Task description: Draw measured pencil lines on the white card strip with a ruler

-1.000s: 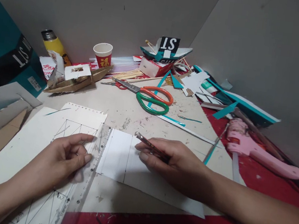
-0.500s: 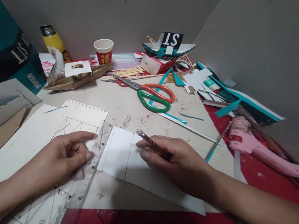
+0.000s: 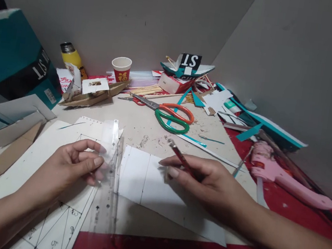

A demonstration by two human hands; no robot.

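Between thumb and fingers, my left hand (image 3: 76, 166) pinches a clear plastic ruler (image 3: 103, 198), which looks raised a little and stands almost upright in the view. My right hand (image 3: 204, 178) is closed around a dark red pen (image 3: 181, 157), its shiny end pointing up and away. Below the right hand lies a white card piece (image 3: 133, 173) with a drawn line across it; the hand covers part of it. Beneath my left hand is a paper sheet (image 3: 40, 151) with ruled lines, triangles and numbers, partly hidden by the hand and forearm.
Scissors (image 3: 174, 117) with orange and green handles lie beyond the card. A pink glue gun (image 3: 287, 175) rests at right. Behind are a cardboard boat (image 3: 96, 93), a paper cup (image 3: 121, 69), a yellow bottle (image 3: 72, 59) and a teal boat model (image 3: 188, 66). A teal box (image 3: 24, 57) stands left.
My left hand has lifted the ruler off the paper and turned it more upright. The right hand has shifted slightly to the right with the pen. The whole view has tilted up somewhat.
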